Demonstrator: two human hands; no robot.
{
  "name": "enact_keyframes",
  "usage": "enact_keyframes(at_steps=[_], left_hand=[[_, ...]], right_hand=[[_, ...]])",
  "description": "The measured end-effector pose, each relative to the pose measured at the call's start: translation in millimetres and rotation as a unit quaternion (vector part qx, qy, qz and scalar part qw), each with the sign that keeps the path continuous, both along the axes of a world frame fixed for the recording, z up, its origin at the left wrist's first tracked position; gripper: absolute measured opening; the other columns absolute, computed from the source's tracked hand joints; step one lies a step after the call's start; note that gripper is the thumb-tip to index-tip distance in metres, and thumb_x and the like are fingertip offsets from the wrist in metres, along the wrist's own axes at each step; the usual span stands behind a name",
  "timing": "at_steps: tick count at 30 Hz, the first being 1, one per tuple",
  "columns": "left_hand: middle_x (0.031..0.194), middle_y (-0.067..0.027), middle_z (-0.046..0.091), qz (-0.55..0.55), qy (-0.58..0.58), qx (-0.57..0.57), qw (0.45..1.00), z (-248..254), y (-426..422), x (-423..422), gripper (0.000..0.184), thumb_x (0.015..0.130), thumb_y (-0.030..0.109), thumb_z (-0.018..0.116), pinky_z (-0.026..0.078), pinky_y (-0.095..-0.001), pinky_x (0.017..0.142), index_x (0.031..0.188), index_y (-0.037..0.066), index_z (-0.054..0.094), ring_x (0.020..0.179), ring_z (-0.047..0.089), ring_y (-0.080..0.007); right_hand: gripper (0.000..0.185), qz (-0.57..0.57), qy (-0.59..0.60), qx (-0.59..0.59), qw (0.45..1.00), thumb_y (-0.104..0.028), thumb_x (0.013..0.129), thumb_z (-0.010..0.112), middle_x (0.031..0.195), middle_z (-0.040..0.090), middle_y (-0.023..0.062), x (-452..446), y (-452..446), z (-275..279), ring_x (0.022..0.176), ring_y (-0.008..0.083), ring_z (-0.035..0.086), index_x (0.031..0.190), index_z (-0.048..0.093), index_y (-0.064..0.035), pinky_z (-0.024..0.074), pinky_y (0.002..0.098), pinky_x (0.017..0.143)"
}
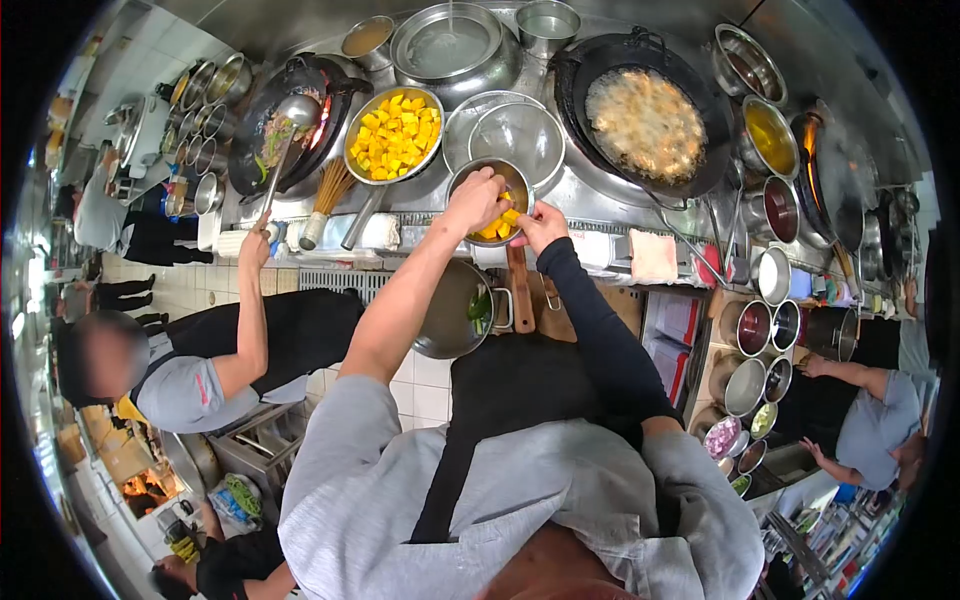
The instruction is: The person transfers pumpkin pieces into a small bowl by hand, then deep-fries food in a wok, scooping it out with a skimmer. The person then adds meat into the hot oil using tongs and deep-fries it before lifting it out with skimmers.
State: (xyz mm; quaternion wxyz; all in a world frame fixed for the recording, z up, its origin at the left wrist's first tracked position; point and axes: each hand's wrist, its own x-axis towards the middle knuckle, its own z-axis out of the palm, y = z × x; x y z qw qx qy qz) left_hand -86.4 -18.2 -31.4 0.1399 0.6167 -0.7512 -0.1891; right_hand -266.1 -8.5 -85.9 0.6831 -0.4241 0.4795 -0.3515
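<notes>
At the front edge of the steel stove counter, through the head view, I have both hands over a small round metal pot with a brown wooden handle pointing back toward the black apron. The bright yellow cut chunks lie inside that pot, low on its near side. My left hand, bare-armed, reaches in over the rim with its fingers bent and drawn together; the tips are at the chunks, but I cannot tell whether they pinch any. My right hand, below a long dark sleeve, is partly curled against the pot's right rim near the handle; I cannot tell how firmly it closes there.

Just beyond the pot I see round wire-mesh strainers. To their left stands a long-handled silver pan heaped with yellow cubes, a straw-coloured whisk brush just beside it. To the right, pale foamy liquid bubbles in a large black wok. Further left, a co-worker's hand grips a long metal ladle over another black wok.
</notes>
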Motion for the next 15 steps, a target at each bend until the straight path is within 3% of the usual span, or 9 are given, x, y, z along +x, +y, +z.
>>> enact_keyframes(at_steps=[2, 5, 8, 10, 12, 14, 15], left_hand=[[0.100, -0.0200, 0.061, 0.008, -0.002, -0.069, 0.998, -6, 6, -6, 0.027, 0.085, 0.025, 0.068, 0.049, -0.0459, 0.087, 0.094, 0.000, 0.064, 0.099, 0.060, -0.0397], [0.090, -0.0183, 0.066, 0.086, 0.078, -0.062, 0.991, 3, 7, -4, 0.029, 0.086, 0.028, 0.068, 0.051, -0.0420, 0.079, 0.092, -0.001, 0.067, 0.088, 0.065, -0.0345], [0.081, -0.0160, 0.070, 0.249, 0.228, -0.062, 0.939, 32, 8, 27, 0.034, 0.087, 0.031, 0.069, 0.052, -0.0373, 0.073, 0.091, -0.003, 0.069, 0.077, 0.068, -0.0268], [0.081, -0.0179, 0.071, 0.308, 0.209, -0.105, 0.922, 25, -6, 75, 0.036, 0.087, 0.033, 0.071, 0.053, -0.0373, 0.068, 0.090, -0.003, 0.070, 0.074, 0.069, -0.0280], [0.084, -0.0193, 0.071, 0.340, 0.182, -0.123, 0.915, 15, -24, 125, 0.042, 0.087, 0.036, 0.072, 0.054, -0.0394, 0.073, 0.093, -0.005, 0.070, 0.078, 0.069, -0.0313], [0.088, -0.0226, 0.071, 0.351, 0.073, -0.120, 0.926, -3, -41, 170, 0.048, 0.085, 0.038, 0.073, 0.054, -0.0415, 0.079, 0.101, -0.008, 0.069, 0.084, 0.069, -0.0352], [0.088, -0.0250, 0.070, 0.338, 0.033, -0.173, 0.925, -13, -45, 181, 0.056, 0.085, 0.038, 0.074, 0.053, -0.0434, 0.084, 0.110, -0.011, 0.065, 0.088, 0.068, -0.0400]], right_hand=[[0.023, -0.006, 0.008, 0.001, 1.000, -0.003, 0.085, 0.064, 0.069, 0.051, 0.0087, -2, 3, 1, 0.053, 0.0237, 0.065, 0.074, 0.044, -0.0005, 0.0587, 0.0349, 0.043], [0.020, 0.004, -0.005, 0.021, 1.000, -0.003, 0.086, 0.064, 0.074, 0.056, 0.0088, -8, 4, 19, 0.056, 0.0204, 0.064, 0.076, 0.047, -0.0009, 0.0610, 0.0325, 0.047], [0.020, -0.017, -0.030, 0.035, 0.999, -0.003, 0.086, 0.064, 0.075, 0.057, 0.0093, -8, 2, 21, 0.056, 0.0204, 0.064, 0.075, 0.047, -0.0013, 0.0611, 0.0323, 0.048], [0.019, -0.013, -0.032, 0.041, 0.999, -0.003, 0.087, 0.063, 0.074, 0.057, 0.0096, -12, -1, 14, 0.056, 0.0209, 0.064, 0.076, 0.048, -0.0011, 0.0616, 0.0328, 0.049], [0.018, -0.022, -0.044, 0.048, 0.998, -0.003, 0.087, 0.063, 0.074, 0.057, 0.0099, -19, -6, 12, 0.055, 0.0214, 0.064, 0.077, 0.049, -0.0007, 0.0620, 0.0334, 0.050], [0.016, -0.044, -0.068, 0.060, 0.995, -0.003, 0.088, 0.063, 0.074, 0.057, 0.0099, -22, -4, 14, 0.055, 0.0219, 0.064, 0.078, 0.050, -0.0004, 0.0625, 0.0341, 0.052], [0.015, -0.047, -0.074, 0.078, 0.993, -0.003, 0.087, 0.063, 0.075, 0.058, 0.0104, -24, -4, 16, 0.056, 0.0228, 0.065, 0.079, 0.051, 0.0001, 0.0623, 0.0344, 0.051]])
